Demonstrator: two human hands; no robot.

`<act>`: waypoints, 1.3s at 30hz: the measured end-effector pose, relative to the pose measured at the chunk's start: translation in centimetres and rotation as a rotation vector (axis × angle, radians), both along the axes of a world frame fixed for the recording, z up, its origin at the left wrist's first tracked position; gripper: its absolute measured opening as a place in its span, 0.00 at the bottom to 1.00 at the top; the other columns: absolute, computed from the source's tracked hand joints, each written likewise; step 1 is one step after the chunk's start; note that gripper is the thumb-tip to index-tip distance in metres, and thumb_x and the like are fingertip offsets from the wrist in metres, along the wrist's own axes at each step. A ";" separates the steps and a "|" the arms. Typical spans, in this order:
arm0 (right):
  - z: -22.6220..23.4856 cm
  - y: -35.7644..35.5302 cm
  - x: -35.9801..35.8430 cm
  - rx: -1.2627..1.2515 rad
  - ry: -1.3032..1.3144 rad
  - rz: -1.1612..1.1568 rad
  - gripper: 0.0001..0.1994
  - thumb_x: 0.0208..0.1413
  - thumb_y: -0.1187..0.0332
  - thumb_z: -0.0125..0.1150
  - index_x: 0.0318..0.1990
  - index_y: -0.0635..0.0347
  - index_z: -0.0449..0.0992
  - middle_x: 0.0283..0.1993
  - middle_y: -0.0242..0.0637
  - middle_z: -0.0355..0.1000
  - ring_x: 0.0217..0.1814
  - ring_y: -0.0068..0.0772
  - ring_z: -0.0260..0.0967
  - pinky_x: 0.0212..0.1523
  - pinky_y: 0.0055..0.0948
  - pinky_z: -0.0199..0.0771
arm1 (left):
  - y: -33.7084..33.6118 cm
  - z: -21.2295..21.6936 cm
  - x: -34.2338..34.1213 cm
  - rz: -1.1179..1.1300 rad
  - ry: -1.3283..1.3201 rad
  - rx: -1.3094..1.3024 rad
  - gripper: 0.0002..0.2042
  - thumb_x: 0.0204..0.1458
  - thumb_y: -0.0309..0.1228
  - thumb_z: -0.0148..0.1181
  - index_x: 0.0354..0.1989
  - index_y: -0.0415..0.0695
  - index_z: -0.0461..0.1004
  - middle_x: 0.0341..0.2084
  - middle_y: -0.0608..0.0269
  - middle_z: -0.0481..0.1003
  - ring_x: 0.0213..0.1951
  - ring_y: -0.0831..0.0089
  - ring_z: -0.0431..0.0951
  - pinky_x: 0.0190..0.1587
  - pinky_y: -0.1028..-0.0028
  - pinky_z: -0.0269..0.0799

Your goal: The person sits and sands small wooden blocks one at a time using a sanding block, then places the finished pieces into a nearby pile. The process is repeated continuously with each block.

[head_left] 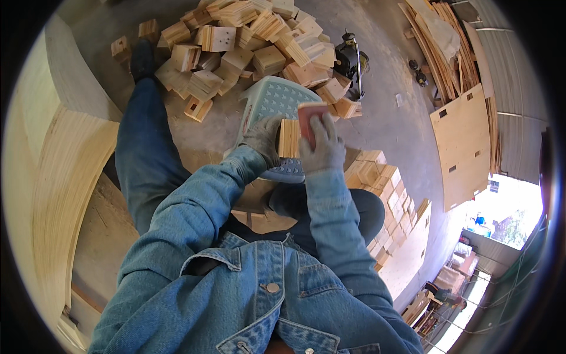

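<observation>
My left hand, in a grey work glove, is closed around the left side of a pale layered wooden block. It holds the block over a light blue-green plastic stool with a raised pattern on its seat. In my right hand, also gloved, is a flat reddish-brown sanding block. Its fingers press over the sanding block at the right side of the wooden block. Whether the sanding face touches the wood is hard to make out.
A big heap of wooden blocks lies beyond the stool. Neatly stacked blocks stand at my right. Tall plywood sheets rise on my left. A black machine sits beside the heap. Boards and panels lean at the far right.
</observation>
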State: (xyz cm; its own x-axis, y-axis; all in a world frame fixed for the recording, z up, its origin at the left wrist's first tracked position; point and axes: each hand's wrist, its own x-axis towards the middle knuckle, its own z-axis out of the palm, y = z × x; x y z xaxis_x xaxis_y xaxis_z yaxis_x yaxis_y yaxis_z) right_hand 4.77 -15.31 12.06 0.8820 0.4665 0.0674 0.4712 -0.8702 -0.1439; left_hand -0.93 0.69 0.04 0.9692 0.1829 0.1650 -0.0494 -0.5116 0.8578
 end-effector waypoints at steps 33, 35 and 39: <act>-1.3 3.6 2.4 0.001 -0.036 0.031 0.29 0.56 0.53 0.68 0.67 0.37 0.74 0.76 0.36 0.62 0.61 0.62 0.70 0.59 0.59 0.72 | -0.3 0.5 0.8 0.016 0.046 0.019 0.42 0.37 0.40 0.78 0.65 0.47 0.65 0.59 0.48 0.71 0.64 0.47 0.69 0.70 0.58 0.64; -1.3 3.4 2.0 -0.003 -0.026 0.035 0.30 0.56 0.54 0.68 0.68 0.41 0.74 0.76 0.40 0.62 0.66 0.60 0.67 0.64 0.55 0.69 | 0.0 0.3 0.5 0.009 0.022 -0.008 0.41 0.38 0.40 0.77 0.65 0.47 0.66 0.60 0.48 0.70 0.64 0.47 0.69 0.70 0.58 0.63; -0.3 2.2 -0.8 -0.020 -0.044 0.076 0.31 0.55 0.54 0.68 0.68 0.43 0.73 0.75 0.41 0.62 0.67 0.59 0.66 0.65 0.53 0.69 | 0.0 -0.2 0.9 -0.010 0.042 0.056 0.41 0.39 0.40 0.77 0.65 0.48 0.66 0.60 0.49 0.70 0.64 0.48 0.70 0.69 0.57 0.64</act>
State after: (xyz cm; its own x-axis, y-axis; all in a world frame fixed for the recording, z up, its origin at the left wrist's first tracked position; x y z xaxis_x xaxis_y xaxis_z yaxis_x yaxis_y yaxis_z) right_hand 3.97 -13.11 11.79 0.8403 0.5337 0.0954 0.5416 -0.8342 -0.1041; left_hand -0.03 0.72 -0.14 0.9771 0.1651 0.1341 -0.0193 -0.5589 0.8290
